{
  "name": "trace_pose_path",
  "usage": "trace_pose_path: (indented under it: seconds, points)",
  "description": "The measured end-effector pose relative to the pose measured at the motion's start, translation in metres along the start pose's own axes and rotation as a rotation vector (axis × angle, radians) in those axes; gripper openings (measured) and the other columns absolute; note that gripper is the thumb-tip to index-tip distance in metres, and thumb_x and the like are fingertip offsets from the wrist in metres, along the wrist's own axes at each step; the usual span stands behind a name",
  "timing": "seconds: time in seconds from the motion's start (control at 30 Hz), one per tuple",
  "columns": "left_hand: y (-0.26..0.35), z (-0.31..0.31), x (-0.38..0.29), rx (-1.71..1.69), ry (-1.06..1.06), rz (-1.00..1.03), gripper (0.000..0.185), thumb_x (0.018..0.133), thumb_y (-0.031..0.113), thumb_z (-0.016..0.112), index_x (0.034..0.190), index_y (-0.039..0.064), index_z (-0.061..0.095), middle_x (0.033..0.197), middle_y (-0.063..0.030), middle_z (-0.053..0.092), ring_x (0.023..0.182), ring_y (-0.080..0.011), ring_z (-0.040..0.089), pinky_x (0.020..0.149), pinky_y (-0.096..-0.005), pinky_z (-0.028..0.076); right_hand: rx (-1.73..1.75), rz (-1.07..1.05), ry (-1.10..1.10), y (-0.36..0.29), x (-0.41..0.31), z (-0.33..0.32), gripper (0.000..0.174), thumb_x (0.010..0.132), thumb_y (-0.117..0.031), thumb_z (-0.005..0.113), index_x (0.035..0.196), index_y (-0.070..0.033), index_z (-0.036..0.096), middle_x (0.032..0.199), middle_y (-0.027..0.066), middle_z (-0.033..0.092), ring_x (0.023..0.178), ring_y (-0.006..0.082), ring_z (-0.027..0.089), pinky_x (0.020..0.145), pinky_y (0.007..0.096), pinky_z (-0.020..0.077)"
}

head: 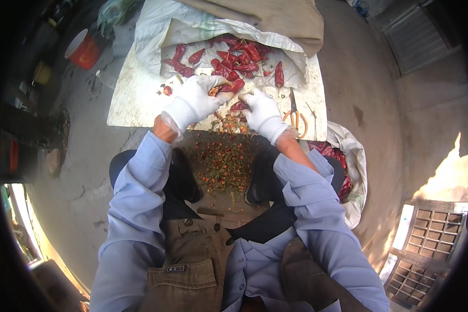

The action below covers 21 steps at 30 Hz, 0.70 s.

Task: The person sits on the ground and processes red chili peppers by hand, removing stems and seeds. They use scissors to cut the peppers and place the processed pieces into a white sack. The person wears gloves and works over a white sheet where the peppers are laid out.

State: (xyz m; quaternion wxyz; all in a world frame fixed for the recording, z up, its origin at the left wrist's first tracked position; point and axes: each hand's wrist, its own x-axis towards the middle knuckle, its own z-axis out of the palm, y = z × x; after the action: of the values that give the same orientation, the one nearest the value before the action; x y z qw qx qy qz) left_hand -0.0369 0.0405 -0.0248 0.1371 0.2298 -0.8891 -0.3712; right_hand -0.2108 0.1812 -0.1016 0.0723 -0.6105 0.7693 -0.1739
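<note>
White knit gloves cover both hands above the front part of a pale board [134,97]. Between its thumb and fingers my left hand [197,97] grips a dried red chili pepper [234,85], whose near end looks torn, with orange inner flesh showing. Just to the right, my right hand [263,113] pinches a smaller dark red chili piece [239,106]. Past my hands, several whole dried chilies [241,58] lie on the mouth of a white woven sack [222,27]. Scissors [294,113] with orange handles rest right of my right hand, beside a thin metal rod [311,110].
Stems and seeds [226,163] litter the floor between my shoes. Against my right leg stands a white sack [355,171] of red chilies. Brown cloth [280,19] covers the far sack. A red bucket [84,50] sits at the left, and gridded panels [433,234] at the lower right.
</note>
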Motion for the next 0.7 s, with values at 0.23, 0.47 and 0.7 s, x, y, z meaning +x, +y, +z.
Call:
trace_pose_path:
  seconds: [0.23,0.47,0.7]
  points:
    - [0.004,0.017,-0.002,-0.113,-0.076,-0.088,0.030,0.091,0.016,0.075,0.118,0.003,0.073,0.097,-0.0098,0.075,0.087,-0.0147,0.071,0.081,-0.0305,0.056,0.316,-0.056,0.238,-0.029,-0.013,-0.037,0.039,0.079,-0.022,0.078,0.115,-0.009,0.073,0.105,0.0153,0.066,0.089,0.0348,0.069,0.080,0.0429,0.0556]
    - [0.019,0.008,-0.003,-0.492,-0.125,-0.288,0.037,0.091,0.015,0.075,0.124,0.000,0.069,0.088,-0.0047,0.071,0.068,-0.0075,0.065,0.059,-0.0257,0.056,1.026,0.132,0.163,-0.031,-0.026,-0.054,0.046,0.081,0.002,0.075,0.127,0.001,0.067,0.101,0.0022,0.067,0.084,0.0074,0.061,0.076,0.0247,0.0525]
    - [0.018,0.021,-0.001,-0.423,-0.070,0.027,0.052,0.087,0.019,0.081,0.132,-0.001,0.065,0.113,-0.0103,0.074,0.102,-0.0154,0.070,0.093,-0.0298,0.055,1.172,0.131,0.263,-0.023,-0.031,-0.054,0.044,0.085,0.004,0.073,0.128,0.003,0.065,0.106,0.0053,0.070,0.087,0.0079,0.063,0.077,0.0227,0.0538]
